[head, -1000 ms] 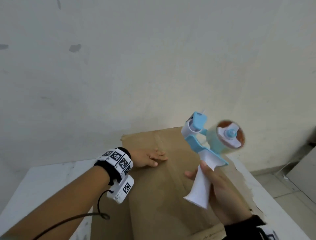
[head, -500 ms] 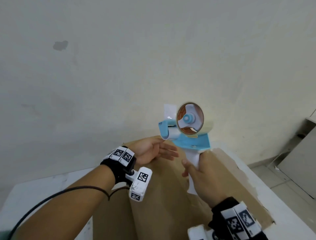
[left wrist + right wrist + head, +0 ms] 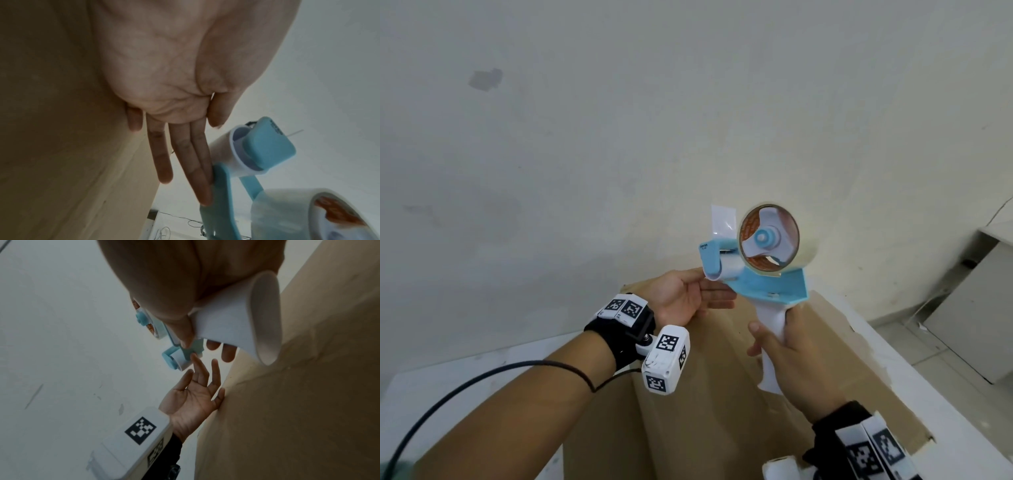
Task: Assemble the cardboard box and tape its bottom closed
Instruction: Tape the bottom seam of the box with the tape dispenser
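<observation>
A brown cardboard box (image 3: 688, 394) lies on the white table (image 3: 448, 377), its far end near the wall. My right hand (image 3: 787, 356) grips the white handle of a blue and white tape dispenser (image 3: 767, 270), held upright above the box with its clear tape roll (image 3: 770, 238) on top. A loose tape end (image 3: 722, 219) sticks up at the dispenser's front. My left hand (image 3: 688, 294) is open, palm up, its straight fingers (image 3: 197, 170) touching the dispenser's blue frame (image 3: 218, 194) below the roller. In the right wrist view the handle (image 3: 236, 318) fills my right hand.
A plain pale wall (image 3: 619, 120) rises just behind the table. The table's right edge (image 3: 928, 387) drops to a tiled floor, where a grey-white cabinet (image 3: 979, 308) stands. A black cable (image 3: 465, 387) runs along my left forearm.
My left hand lifted off the cardboard, turned palm up and reached the dispenser. My right hand swung the dispenser upright and held it higher, roll now on top.
</observation>
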